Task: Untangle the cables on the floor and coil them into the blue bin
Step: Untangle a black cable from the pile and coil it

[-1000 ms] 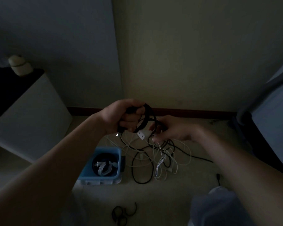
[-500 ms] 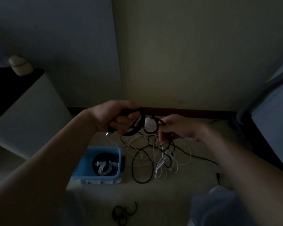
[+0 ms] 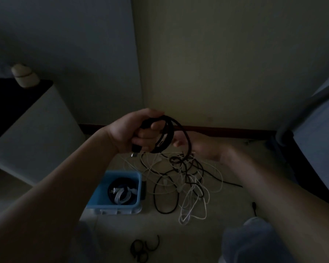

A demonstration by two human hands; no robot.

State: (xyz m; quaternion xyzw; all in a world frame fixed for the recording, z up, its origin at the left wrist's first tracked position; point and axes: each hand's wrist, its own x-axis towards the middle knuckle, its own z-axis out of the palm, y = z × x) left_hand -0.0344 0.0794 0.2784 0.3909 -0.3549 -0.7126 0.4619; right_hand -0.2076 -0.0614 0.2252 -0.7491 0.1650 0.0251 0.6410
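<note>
Dim pale floor (image 3: 226, 204) in a room corner carries the cable tangle (image 3: 186, 179) just beside the blue bin (image 3: 122, 172), which already holds coiled cables (image 3: 122, 194). Above the tangle the left hand (image 3: 135, 130) grips a black coil (image 3: 169, 137). The right hand (image 3: 205, 147) sits behind 1 loop, its grasp too hidden to tell. To coil well, I would feed slack gently, keep the loops even and ease snags free rather than yank.

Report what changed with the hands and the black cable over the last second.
The white plug that hung between the hands is gone from view. The right hand now sits behind the black coil, which gained a wider loop; whether it grips the cable is unclear. The left hand still grips the coil. Blue bin and floor tangle unchanged.
</note>
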